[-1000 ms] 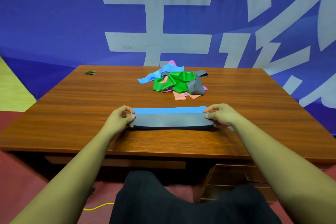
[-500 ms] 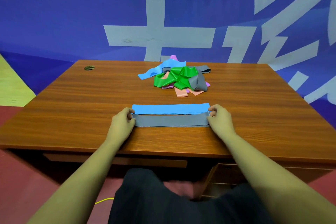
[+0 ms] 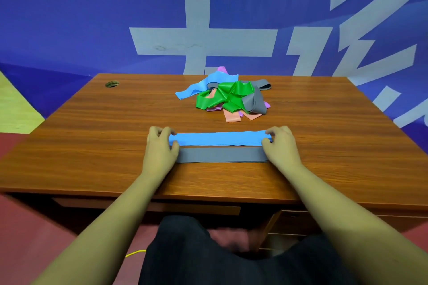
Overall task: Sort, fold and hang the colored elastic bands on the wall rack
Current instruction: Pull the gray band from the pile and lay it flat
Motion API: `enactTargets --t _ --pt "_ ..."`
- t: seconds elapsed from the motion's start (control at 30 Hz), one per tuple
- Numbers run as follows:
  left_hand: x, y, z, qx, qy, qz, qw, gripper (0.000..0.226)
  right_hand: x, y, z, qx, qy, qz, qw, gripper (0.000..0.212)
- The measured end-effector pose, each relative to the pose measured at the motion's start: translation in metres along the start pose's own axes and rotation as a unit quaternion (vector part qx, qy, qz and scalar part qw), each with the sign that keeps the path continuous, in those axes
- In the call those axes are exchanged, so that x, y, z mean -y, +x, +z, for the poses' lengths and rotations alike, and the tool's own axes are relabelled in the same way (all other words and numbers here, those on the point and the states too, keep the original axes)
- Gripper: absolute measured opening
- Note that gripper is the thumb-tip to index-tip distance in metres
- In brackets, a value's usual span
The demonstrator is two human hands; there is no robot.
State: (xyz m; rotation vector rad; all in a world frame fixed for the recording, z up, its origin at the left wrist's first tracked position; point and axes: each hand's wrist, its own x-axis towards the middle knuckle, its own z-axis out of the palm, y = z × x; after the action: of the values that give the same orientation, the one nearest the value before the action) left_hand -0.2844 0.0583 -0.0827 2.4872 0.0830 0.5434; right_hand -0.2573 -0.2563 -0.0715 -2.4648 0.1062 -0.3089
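- Nearest, the person's dark-trousered lap (image 3: 208, 257) sits at the desk's front edge, with both forearms reaching forward over the desk (image 3: 92, 146).
- The grey band (image 3: 222, 154) lies flat and straight across the desk near the front edge. Its two ends disappear under the heels of the hands, which probably pin it so it keeps its fold.
- The left hand (image 3: 161, 146) has its fingers curled over the left end of the blue band (image 3: 220, 138), seemingly pinching it against the thumb.
- The right hand (image 3: 281, 146) mirrors this at the right end, fingers bent onto the band's corner.
- The blue band runs parallel just beyond the grey one, with only a thin strip of wood between them. Gripping both ends likely keeps it taut and its edges even.
- Well beyond, mid-desk, the unsorted pile of bands (image 3: 229, 97) waits, a tangle of green, grey, blue, peach and purple.
- A cable hole (image 3: 112, 84) sits at the far left corner.
- Behind is a blue banner (image 3: 69, 18); no wall rack is in view.
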Motion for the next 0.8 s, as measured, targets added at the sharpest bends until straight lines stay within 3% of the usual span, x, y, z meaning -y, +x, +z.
enactTargets --t 0.4,0.6,0.7,0.8 --pt "-0.104 0.131 0.070 0.104 -0.046 0.109 0.988 0.021 0.037 0.118 -0.010 0.043 -0.024 -0.021 0.999 0.041" --pt "-0.109 0.165 0.135 0.115 -0.016 0.179 0.977 0.040 0.020 0.157 0.020 0.038 -0.085 0.140 0.986 0.053" --pt "-0.089 0.171 0.162 0.158 0.025 0.186 0.970 0.050 0.007 0.164 0.033 0.027 -0.001 0.132 0.991 0.026" --pt "-0.075 0.174 0.175 0.187 0.058 0.167 0.966 0.047 -0.001 0.171 0.025 -0.028 0.075 0.107 0.991 0.037"
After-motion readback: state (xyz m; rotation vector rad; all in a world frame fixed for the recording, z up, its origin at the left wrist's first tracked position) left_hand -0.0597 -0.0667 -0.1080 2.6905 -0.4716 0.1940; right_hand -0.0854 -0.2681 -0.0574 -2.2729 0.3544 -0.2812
